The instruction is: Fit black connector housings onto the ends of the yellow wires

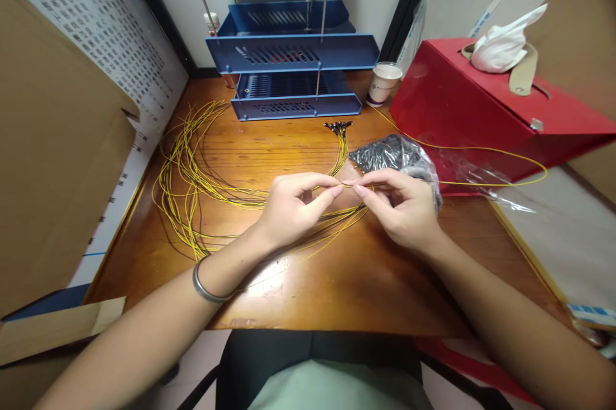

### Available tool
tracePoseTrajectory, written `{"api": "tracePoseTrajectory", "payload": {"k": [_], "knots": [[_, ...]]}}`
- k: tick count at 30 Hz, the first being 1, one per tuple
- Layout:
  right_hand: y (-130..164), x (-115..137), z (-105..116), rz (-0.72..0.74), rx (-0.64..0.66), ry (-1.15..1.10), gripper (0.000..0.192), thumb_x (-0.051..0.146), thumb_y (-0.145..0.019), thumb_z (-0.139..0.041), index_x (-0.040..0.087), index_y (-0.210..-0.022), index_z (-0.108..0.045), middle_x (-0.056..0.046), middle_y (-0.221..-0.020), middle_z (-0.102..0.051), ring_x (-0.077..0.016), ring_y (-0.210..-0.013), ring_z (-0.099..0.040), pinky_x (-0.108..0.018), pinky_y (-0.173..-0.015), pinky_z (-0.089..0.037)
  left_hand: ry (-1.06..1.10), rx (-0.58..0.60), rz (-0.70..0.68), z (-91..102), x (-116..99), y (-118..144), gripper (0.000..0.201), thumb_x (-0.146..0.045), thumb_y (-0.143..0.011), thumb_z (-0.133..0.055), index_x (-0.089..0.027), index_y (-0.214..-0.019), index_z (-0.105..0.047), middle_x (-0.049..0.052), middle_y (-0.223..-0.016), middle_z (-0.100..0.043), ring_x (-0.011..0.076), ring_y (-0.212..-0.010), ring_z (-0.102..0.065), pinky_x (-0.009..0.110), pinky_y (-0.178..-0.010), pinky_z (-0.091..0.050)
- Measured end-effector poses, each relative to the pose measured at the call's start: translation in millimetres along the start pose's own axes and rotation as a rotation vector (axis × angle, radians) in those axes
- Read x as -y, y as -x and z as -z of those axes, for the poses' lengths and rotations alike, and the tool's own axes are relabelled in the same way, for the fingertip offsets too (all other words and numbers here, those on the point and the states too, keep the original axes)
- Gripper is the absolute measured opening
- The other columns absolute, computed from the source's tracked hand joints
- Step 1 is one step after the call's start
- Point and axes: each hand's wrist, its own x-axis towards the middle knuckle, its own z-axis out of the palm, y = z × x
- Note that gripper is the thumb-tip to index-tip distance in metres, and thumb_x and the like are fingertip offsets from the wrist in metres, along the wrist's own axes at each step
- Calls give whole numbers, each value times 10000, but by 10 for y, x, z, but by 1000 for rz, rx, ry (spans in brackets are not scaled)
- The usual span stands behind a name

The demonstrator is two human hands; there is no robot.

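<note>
Over the middle of the table, my left hand (298,208) and my right hand (399,205) almost meet, each pinching a thin yellow wire (486,148) between thumb and forefinger. From my right hand the wire runs out to the right and loops back toward the paper cup. Beneath and left of my hands lies a loose coil of yellow and black wires (180,166). Several of its ends, with small dark connectors (339,126), are gathered just beyond my hands. A clear plastic bag of black parts (389,154) lies behind my right hand. The held tip is too small to make out.
A blue tiered tray rack (296,108) stands at the back of the wooden table (289,140). Beside it is a paper cup (384,84). A red box with tissues (462,95) fills the right side. Cardboard (58,140) borders the left.
</note>
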Motion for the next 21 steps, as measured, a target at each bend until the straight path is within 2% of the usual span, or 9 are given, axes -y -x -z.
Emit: {"api": "tracePoseTrajectory", "payload": {"k": [6, 14, 21], "knots": [[0, -2, -14, 24, 11, 4, 106, 267, -876, -693, 213, -928, -768, 0, -638, -640, -91, -453, -399, -258, -430, -296, 24, 11, -18, -1, -4, -1, 140, -266, -886, -704, -174, -913, -806, 4, -695, -743, 58, -487, -466, 192, -486, -368], [-5, 18, 9, 7, 13, 19, 67, 264, -867, -693, 209, -870, -730, 51, -508, -482, -78, -410, -296, -265, -423, -223, 95, 45, 62, 11, -39, -18, 131, -257, -880, -698, -163, -877, -789, -2, -670, -728, 50, -445, -420, 193, -437, -329], [-4, 32, 10, 12, 34, 26, 67, 264, -863, -686, 207, -852, -720, 48, -522, -497, -78, -414, -301, -265, -418, -218, 127, 51, 70, 4, -46, -26, 146, -285, -875, -707, -160, -860, -782, 3, -660, -718, 52, -448, -417, 197, -430, -316]]}}
